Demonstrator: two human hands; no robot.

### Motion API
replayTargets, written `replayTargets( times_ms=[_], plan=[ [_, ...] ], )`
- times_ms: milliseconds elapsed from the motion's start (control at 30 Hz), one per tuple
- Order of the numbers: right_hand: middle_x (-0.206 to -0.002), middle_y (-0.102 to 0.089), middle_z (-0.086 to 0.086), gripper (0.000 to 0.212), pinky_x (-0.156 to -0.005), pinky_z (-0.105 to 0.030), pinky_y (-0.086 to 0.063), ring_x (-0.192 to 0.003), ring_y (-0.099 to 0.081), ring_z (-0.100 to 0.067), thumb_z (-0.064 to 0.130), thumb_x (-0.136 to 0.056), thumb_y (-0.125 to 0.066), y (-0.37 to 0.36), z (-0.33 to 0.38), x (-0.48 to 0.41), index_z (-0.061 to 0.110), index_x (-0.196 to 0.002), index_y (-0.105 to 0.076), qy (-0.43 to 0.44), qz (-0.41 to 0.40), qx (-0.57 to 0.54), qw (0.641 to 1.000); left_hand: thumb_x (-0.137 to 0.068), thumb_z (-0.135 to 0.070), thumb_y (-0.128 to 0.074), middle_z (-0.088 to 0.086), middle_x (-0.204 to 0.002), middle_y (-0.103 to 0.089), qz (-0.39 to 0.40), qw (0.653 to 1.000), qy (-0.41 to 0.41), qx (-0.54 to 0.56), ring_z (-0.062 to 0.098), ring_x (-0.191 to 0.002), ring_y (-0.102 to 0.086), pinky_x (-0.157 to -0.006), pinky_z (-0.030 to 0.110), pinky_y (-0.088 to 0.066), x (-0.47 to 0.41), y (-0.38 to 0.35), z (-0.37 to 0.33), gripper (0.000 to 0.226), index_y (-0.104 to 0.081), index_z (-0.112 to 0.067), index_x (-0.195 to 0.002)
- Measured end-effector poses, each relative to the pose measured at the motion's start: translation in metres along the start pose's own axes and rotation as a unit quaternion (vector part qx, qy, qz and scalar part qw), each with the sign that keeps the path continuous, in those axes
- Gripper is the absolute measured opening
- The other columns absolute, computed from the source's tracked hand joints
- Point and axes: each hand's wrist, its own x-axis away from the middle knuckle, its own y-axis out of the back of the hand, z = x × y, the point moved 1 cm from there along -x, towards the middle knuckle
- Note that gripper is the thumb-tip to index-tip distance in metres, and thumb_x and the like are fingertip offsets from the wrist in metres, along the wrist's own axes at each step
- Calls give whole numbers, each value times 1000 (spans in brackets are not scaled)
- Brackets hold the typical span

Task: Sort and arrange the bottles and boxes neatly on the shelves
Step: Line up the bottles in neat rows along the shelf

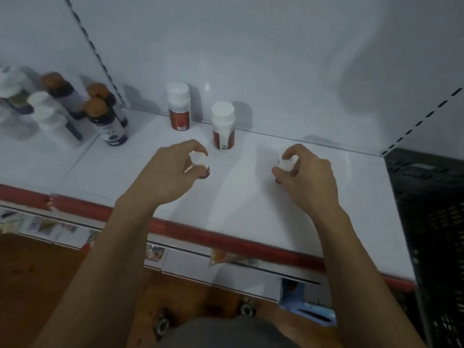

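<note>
Gripping a small white-capped bottle (pixel 200 160) from above, the left hand (pixel 168 174) has fingers and thumb curled round the cap, and a sliver of red label shows beneath the fingertips. The right hand (pixel 310 178) is clamped the same way on a second white-capped bottle (pixel 286 164), whose body is hidden by the fingers. Both bottles are over the middle of the white shelf (pixel 251 204), well apart from each other; whether their bases touch the shelf cannot be told. Beyond the left hand two more bottles stand upright: a near red-labelled bottle (pixel 223 124) just past the fingertips, and a far red-labelled bottle (pixel 178 106) close to the back panel. Toward the shelf's left end stand dark bottles with brown caps (pixel 110 121) and blurred white bottles (pixel 50 116). A black slatted crate (pixel 426 209) sits at the right end. A red strip (pixel 226 239) runs along the shelf's front edge, with wooden floor (pixel 37 285) below.
</note>
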Motion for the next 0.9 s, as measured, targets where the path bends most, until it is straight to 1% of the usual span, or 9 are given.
replayTargets(
  times_ms=[167, 333, 400, 467, 567, 667, 733, 833, 900],
  plan=[
    [-56, -62, 6, 23, -55, -24, -45, -60, -61, -5, 36, -77, -72, -14, 51, 16, 32, -97, -62, 7, -67, -40, 997, -90, -32, -70, -10, -65, -49, -20, 1000, -1, 21, 6, -63, -51, -58, 25, -34, 22, 37, 35, 19, -63, -31, -108],
    [-59, -64, 8, 23, -55, -20, -39, -62, -60, -4, 35, -73, -70, -67, 150, 44, 33, -93, -58, 72, -38, -55, 995, -90, -31, -71, -11, -63, -48, -71, 997, 10, 20, 4, -61, -52, -56, 27, -33, 60, 100, 99, 20, -63, -29, -108],
    [-57, -64, 8, 23, -52, -13, -35, -65, -60, -2, 38, -72, -68, -93, 190, 54, 33, -91, -57, 87, -28, -59, 994, -89, -31, -71, -11, -58, -47, -96, 994, 33, 26, 0, -58, -53, -55, 27, -38, 82, 132, 137, 19, -63, -30, -106],
    [-56, -62, 7, 23, -49, -13, -36, -65, -60, -3, 38, -70, -67, -121, 233, 62, 33, -89, -56, 111, -16, -76, 991, -90, -31, -71, -10, -58, -48, -129, 990, 60, 21, 4, -57, -53, -54, 29, -41, 108, 166, 178, 18, -63, -30, -106],
    [-56, -61, 10, 21, -52, -12, -39, -59, -59, -6, 36, -68, -65, -170, 305, 75, 32, -86, -55, 170, 21, -118, 978, -92, -30, -70, -9, -63, -48, -196, 975, 109, 5, 6, -56, -50, -53, 30, -37, 159, 212, 240, 19, -62, -27, -108],
    [-56, -60, 14, 20, -48, -13, -38, -52, -56, -7, 32, -70, -66, -222, 383, 91, 32, -85, -52, 227, 73, -153, 959, -94, -31, -68, -13, -70, -49, -252, 953, 168, -16, 4, -59, -47, -52, 22, -31, 218, 251, 293, 22, -59, -30, -114],
    [-55, -59, 16, 20, -44, -13, -36, -48, -54, -7, 31, -71, -68, -258, 432, 102, 31, -85, -53, 266, 106, -164, 944, -95, -31, -67, -13, -82, -58, -285, 936, 208, -15, 5, -66, -54, -54, 20, -36, 260, 272, 324, 23, -58, -32, -117],
    [-56, -59, 19, 16, -45, -13, -37, -52, -56, -5, 31, -70, -71, -313, 501, 124, 29, -81, -60, 323, 164, -159, 918, -96, -31, -66, -13, -93, -62, -333, 905, 265, -19, 4, -75, -58, -58, 23, -44, 325, 293, 368, 20, -59, -33, -115],
    [-57, -59, 18, 11, -53, -25, -44, -56, -58, -6, 33, -71, -71, -348, 540, 140, 27, -78, -65, 367, 211, -141, 895, -96, -29, -66, -15, -94, -62, -362, 880, 306, -11, 2, -78, -58, -60, 24, -45, 367, 302, 395, 15, -60, -32, -109]
  ],
)
